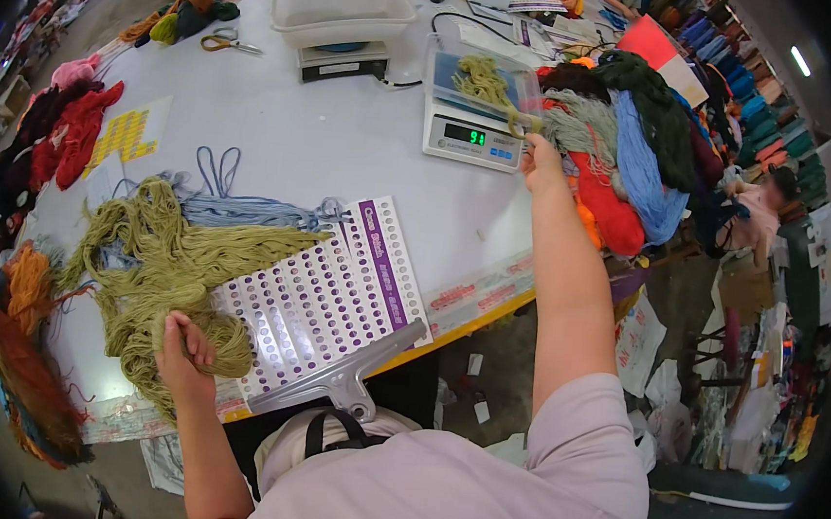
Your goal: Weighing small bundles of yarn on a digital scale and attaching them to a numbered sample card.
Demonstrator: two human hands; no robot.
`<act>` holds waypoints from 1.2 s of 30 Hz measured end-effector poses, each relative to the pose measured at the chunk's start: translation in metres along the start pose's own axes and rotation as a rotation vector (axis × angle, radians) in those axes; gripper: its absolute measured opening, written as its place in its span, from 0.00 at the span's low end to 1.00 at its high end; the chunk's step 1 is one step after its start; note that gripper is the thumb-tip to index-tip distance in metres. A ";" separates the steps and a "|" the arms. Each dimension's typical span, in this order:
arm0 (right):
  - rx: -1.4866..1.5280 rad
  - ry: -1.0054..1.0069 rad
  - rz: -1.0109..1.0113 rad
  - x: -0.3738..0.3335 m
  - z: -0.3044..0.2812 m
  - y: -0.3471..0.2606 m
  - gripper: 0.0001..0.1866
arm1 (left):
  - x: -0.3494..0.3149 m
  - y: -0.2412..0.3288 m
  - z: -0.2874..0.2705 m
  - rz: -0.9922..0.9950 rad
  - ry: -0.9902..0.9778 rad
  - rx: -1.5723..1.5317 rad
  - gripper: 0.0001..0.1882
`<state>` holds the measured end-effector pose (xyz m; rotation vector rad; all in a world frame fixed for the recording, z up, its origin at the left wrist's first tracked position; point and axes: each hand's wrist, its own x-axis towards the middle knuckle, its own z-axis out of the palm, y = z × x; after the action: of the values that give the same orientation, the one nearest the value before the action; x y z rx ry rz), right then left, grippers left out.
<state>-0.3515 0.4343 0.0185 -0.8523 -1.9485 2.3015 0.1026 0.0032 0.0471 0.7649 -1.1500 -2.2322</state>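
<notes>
A large olive-green yarn hank [157,259] spreads over the left of the table, partly across a white card with rows of punched holes [320,296]. My left hand [186,347] is curled closed around strands at the hank's near side. With my right arm stretched forward, my right hand [540,162] pinches the end of a smaller olive-green yarn bundle [485,80]. Most of that bundle lies in the clear tray of a digital scale [472,139], whose display glows green. Pale blue yarn [253,213] lies beside the big hank. A silver clip [343,371] grips the card's near edge.
A second scale [343,64] bears a white plastic tub [342,10]. Scissors [229,45] lie to its left. Coloured yarn piles [644,146] crowd the right edge; red yarn [74,130] and orange-brown yarn [29,336] hang at the left. Other people sit at the far side and right.
</notes>
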 end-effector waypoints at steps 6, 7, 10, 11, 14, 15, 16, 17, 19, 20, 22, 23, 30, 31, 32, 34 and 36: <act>-0.061 0.010 -0.016 0.001 0.015 0.012 0.13 | -0.010 0.009 -0.007 0.034 -0.068 -0.041 0.10; -0.022 0.021 -0.115 0.010 0.010 0.017 0.12 | -0.009 0.008 -0.004 0.031 -0.072 -0.042 0.10; -0.177 0.078 -0.685 0.019 0.011 0.027 0.13 | -0.005 -0.005 0.009 -0.183 -0.297 -0.293 0.10; -0.638 0.133 -0.867 -0.023 0.032 0.016 0.14 | -0.008 -0.012 0.017 -0.242 -0.286 -0.324 0.09; -0.665 -0.171 -1.310 -0.185 0.073 0.010 0.12 | -0.012 -0.021 0.070 -0.363 -0.335 -0.118 0.11; -0.623 -0.449 -1.074 -0.241 0.079 0.019 0.11 | -0.013 -0.023 0.085 -0.377 -0.387 -0.084 0.11; -0.742 -0.617 -0.983 -0.287 0.079 0.026 0.09 | -0.016 -0.020 0.098 -0.393 -0.442 -0.049 0.12; -0.636 -0.806 -0.830 -0.331 0.077 0.035 0.07 | -0.020 -0.019 0.108 -0.395 -0.496 -0.027 0.15; -0.715 -1.100 -0.757 -0.360 0.065 0.050 0.07 | -0.024 -0.016 0.118 -0.413 -0.527 0.050 0.17; -0.760 -1.078 -0.643 -0.377 0.063 0.048 0.08 | -0.025 -0.016 0.119 -0.428 -0.497 0.104 0.17; -0.815 -1.079 -0.407 -0.387 0.056 0.053 0.08 | -0.023 -0.014 0.111 -0.394 -0.493 0.023 0.17; -0.819 -1.089 -0.404 -0.391 0.054 0.055 0.08 | -0.023 -0.011 0.108 -0.390 -0.470 -0.011 0.17; -0.412 -1.150 0.040 -0.405 0.047 0.057 0.09 | -0.031 -0.003 0.095 -0.226 -0.575 -0.104 0.34; -0.388 -1.148 0.019 -0.407 0.046 0.058 0.10 | -0.033 -0.002 0.094 -0.186 -0.607 -0.082 0.34; -0.364 -1.148 -0.003 -0.408 0.046 0.058 0.10 | -0.035 0.001 0.094 -0.191 -0.597 -0.070 0.37; -0.326 -1.170 0.004 -0.407 0.044 0.060 0.10 | -0.036 0.001 0.095 -0.173 -0.600 -0.057 0.37; -0.288 -1.193 0.007 -0.408 0.043 0.060 0.09 | -0.035 0.001 0.094 -0.151 -0.604 -0.043 0.37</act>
<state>-0.0011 0.2413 0.1279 0.7932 -2.5919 2.8454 0.0640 0.0779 0.1025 0.1510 -1.3318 -2.7032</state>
